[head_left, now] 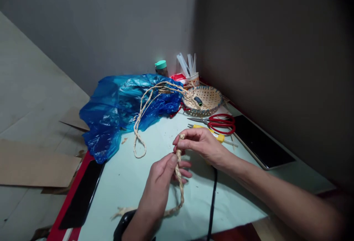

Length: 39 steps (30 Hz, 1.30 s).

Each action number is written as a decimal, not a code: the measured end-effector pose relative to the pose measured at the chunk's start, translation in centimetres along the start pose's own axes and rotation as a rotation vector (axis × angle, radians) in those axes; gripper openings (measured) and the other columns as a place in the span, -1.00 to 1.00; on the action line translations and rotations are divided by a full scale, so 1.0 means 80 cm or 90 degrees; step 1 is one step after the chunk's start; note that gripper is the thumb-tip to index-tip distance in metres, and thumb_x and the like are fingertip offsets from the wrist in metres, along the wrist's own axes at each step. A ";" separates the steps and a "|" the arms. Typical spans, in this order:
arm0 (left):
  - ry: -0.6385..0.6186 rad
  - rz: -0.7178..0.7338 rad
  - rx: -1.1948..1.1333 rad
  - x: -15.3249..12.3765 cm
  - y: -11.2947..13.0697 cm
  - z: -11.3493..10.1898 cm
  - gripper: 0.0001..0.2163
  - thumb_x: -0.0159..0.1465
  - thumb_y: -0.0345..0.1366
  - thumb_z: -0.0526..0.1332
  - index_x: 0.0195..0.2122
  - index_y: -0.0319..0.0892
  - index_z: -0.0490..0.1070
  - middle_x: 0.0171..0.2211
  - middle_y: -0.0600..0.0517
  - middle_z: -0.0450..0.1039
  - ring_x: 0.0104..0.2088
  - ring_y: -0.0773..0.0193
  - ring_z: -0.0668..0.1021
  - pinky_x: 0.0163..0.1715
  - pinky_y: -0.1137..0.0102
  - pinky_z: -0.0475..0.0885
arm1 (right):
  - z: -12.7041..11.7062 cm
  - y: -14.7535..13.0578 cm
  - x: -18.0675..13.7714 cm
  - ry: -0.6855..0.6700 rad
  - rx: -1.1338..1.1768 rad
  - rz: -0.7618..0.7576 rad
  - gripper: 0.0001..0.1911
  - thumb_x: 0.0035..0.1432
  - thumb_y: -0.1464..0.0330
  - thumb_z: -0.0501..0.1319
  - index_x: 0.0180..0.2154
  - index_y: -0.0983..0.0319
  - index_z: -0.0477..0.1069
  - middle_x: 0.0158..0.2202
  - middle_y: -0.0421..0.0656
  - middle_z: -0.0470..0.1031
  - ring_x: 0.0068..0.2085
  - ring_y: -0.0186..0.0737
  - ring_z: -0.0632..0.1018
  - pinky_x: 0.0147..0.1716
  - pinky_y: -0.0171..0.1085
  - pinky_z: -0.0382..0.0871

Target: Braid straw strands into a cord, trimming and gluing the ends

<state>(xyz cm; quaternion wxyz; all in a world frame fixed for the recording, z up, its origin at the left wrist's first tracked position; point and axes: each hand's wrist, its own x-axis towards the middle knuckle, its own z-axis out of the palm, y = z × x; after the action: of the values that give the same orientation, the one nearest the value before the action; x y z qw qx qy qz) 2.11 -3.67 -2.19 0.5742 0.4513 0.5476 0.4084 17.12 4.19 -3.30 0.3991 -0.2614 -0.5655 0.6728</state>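
A pale braided rope [180, 182] runs between both hands above the light table mat [138, 182]. My left hand [162, 176] pinches the braid at mid-length, thumb and fingers closed on it. My right hand [200, 145] is closed on the braid's upper end. The rest of this braid curves down and left past my left wrist. A second, longer braided rope [143, 115] lies looped on the mat and over the blue plastic bag [121, 104].
A woven basket [206, 100] sits at the back, with red-handled scissors [221, 123] and a yellow-handled tool [214, 133] in front of it. A cup of white sticks [190, 69], a green-capped bottle [161, 67], a dark tablet [260, 141], a black cable [212, 200] and cardboard [33, 165] lie around.
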 end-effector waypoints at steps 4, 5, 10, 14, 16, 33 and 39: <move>-0.027 0.019 0.012 -0.011 0.013 -0.007 -0.59 0.37 -0.03 0.08 0.03 -0.20 0.48 -0.09 -0.16 0.59 -0.18 0.14 0.61 -0.21 0.30 0.50 | 0.001 -0.009 -0.001 0.026 -0.016 -0.038 -0.81 0.12 0.26 0.34 -0.37 0.28 0.53 -0.43 -0.19 0.54 -0.36 -0.28 0.49 -0.30 -0.30 0.34; -0.018 0.031 0.012 -0.013 0.018 -0.010 -0.59 0.36 -0.03 0.09 0.06 -0.19 0.46 -0.07 -0.16 0.58 -0.14 0.12 0.60 -0.18 0.29 0.49 | -0.003 -0.010 0.001 0.049 -0.019 -0.054 -0.80 0.14 0.25 0.33 -0.37 0.27 0.52 -0.42 -0.20 0.53 -0.36 -0.29 0.48 -0.28 -0.30 0.33; 0.235 0.240 0.094 -0.007 0.049 -0.044 -0.60 0.11 -0.20 0.40 -0.03 -0.14 0.49 -0.20 -0.01 0.56 -0.21 0.21 0.55 -0.22 0.37 0.44 | -0.033 -0.005 0.017 0.134 -0.038 -0.105 -0.74 0.22 0.21 0.28 -0.37 0.28 0.47 -0.41 -0.24 0.47 -0.39 -0.36 0.43 -0.29 -0.32 0.31; 0.257 0.329 0.142 0.017 0.065 -0.056 -0.81 0.14 -0.27 0.34 -0.22 -0.18 0.55 -0.42 0.09 0.50 -0.38 0.28 0.50 -0.29 0.41 0.37 | -0.042 0.005 0.025 0.101 -0.062 -0.105 -0.76 0.30 0.23 0.22 -0.21 0.31 0.44 -0.26 -0.17 0.50 -0.31 -0.28 0.53 -0.28 -0.22 0.46; 0.192 0.316 0.158 0.030 0.063 -0.049 -0.86 0.15 -0.27 0.31 -0.33 -0.22 0.57 -0.51 0.06 0.48 -0.47 0.28 0.47 -0.38 0.40 0.35 | -0.039 0.007 0.025 0.092 -0.071 -0.109 -0.76 0.32 0.25 0.21 -0.14 0.30 0.43 -0.19 -0.14 0.50 -0.26 -0.25 0.55 -0.26 -0.18 0.49; -0.093 0.176 0.064 0.085 0.042 -0.010 -0.91 0.14 -0.32 0.34 -0.40 -0.25 0.56 -0.49 0.07 0.43 -0.48 0.36 0.38 -0.41 0.45 0.28 | -0.031 -0.002 0.021 0.163 -0.092 -0.172 -0.61 0.12 0.21 0.33 -0.11 0.21 0.26 -0.45 -0.32 0.40 -0.39 -0.32 0.42 -0.34 -0.32 0.26; -0.019 0.212 0.007 0.099 0.042 -0.016 -0.93 0.10 -0.34 0.38 -0.39 -0.20 0.58 -0.42 0.07 0.51 -0.36 0.32 0.44 -0.27 0.44 0.30 | -0.027 -0.006 0.014 0.095 -0.185 -0.131 -0.72 0.25 0.14 0.22 -0.30 0.25 0.38 -0.39 -0.23 0.41 -0.34 -0.30 0.42 -0.33 -0.33 0.26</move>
<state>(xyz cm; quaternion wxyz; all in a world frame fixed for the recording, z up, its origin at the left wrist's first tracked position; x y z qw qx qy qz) 1.44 4.90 -0.97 0.5039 0.5448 0.4588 0.4887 18.37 6.37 -3.18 0.4647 -0.3063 -0.6492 0.5184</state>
